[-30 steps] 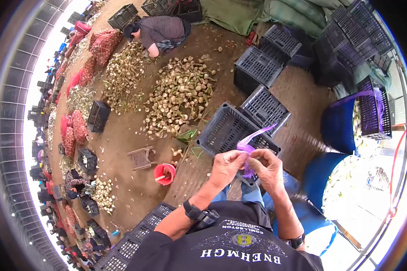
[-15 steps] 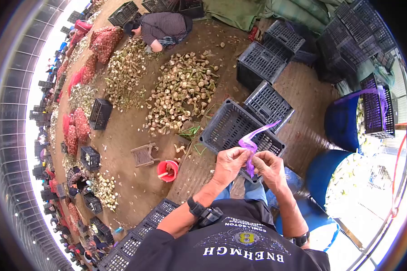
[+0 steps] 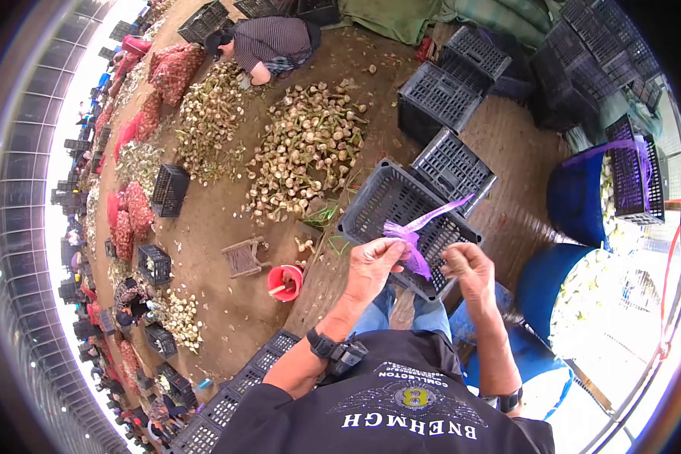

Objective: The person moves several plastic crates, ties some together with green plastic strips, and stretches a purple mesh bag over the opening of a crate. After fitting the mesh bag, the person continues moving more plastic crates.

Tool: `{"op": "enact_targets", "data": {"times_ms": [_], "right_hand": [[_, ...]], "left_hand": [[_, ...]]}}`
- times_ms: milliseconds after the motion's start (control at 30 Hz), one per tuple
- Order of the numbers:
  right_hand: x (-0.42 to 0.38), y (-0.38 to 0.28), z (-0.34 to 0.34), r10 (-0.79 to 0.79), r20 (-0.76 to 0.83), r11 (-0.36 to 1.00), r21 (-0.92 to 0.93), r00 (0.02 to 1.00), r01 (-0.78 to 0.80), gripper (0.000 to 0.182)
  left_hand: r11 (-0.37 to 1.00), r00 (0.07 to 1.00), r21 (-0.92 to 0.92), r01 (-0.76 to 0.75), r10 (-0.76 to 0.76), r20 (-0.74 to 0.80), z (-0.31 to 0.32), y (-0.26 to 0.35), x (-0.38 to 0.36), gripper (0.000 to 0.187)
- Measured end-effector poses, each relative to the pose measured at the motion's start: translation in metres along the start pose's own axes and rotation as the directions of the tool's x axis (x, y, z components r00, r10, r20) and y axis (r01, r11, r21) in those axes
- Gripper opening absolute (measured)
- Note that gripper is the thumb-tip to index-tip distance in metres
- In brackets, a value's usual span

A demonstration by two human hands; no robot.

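A crumpled purple mesh bag [image 3: 414, 256] hangs over the black plastic crate [image 3: 378, 198] in front of me, one long strip of it trailing up to the right. My left hand [image 3: 374, 265] pinches its gathered part between thumb and fingers. To the right, apart from the bag, my right hand [image 3: 469, 271] is closed with curled fingers; whether anything small is in them I cannot make out. Inside the crate, the slotted floor shows beyond the bag. Another black crate [image 3: 454, 172] stands against its far right side.
Garlic bulbs [image 3: 310, 147] lie heaped on the floor ahead, near a crouching person [image 3: 272, 41]. A pink bucket [image 3: 285, 282] and a small wooden stool [image 3: 242, 258] stand at left. Blue barrels [image 3: 541, 287] with pale contents are at right, below stacked crates [image 3: 446, 94].
My right hand has come away from the purple mesh bag and moved right. The bag stays in my left hand, which has shifted slightly left, and it now hangs more spread out.
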State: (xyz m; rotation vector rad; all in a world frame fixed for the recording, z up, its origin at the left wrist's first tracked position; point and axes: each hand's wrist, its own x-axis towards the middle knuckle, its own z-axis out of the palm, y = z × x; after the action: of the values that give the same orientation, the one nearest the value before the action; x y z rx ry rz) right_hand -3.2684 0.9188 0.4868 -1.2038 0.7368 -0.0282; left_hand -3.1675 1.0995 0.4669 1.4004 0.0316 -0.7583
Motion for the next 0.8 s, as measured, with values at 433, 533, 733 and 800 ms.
{"op": "enact_targets", "data": {"times_ms": [433, 533, 733, 800], "right_hand": [[0.002, 0.015, 0.028, -0.002, 0.099, 0.997, 0.071, 0.995, -0.005, 0.016], [0.001, 0.001, 0.031, -0.001, 0.096, 0.996, 0.09, 0.995, -0.007, 0.02], [0.004, 0.006, 0.042, -0.038, 0.053, 0.989, -0.139, 0.998, 0.045, 0.02], [0.003, 0.008, 0.038, -0.029, 0.007, 0.999, -0.042, 1.0, 0.029, 0.019]], "left_hand": [[0.997, 1.0, -0.076, -0.007, 0.007, -0.002, 0.005, -0.003, -0.004, 0.018], [1.0, 1.0, 0.004, 0.026, -0.026, -0.014, 0.006, 0.004, -0.005, 0.017], [1.0, 1.0, 0.009, -0.011, 0.011, 0.016, 0.007, 0.001, -0.006, 0.02], [0.999, 1.0, 0.036, -0.004, 0.004, -0.001, 0.003, 0.0, -0.005, 0.019]]}}
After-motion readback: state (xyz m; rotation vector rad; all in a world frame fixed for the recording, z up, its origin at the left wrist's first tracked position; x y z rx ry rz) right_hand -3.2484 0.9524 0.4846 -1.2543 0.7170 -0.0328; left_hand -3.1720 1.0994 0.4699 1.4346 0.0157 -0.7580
